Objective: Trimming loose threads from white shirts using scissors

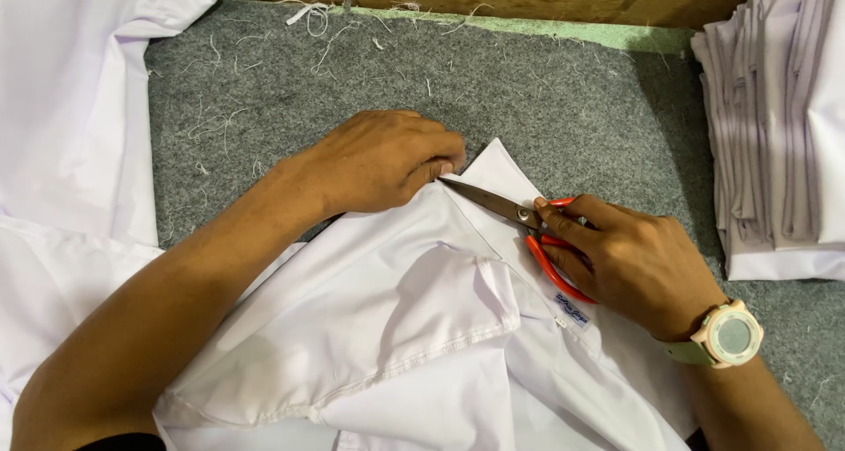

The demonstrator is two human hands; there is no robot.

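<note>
Small white rectangular label [573, 311] with dark print, sewn inside the white shirt [396, 328] collar.

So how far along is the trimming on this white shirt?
Done: folded white garments stacked right, thread clippings on the grey mat. In hand: left hand pins the shirt collar; right hand holds the red-handled scissors there. Left: more white fabric piled left.
</note>
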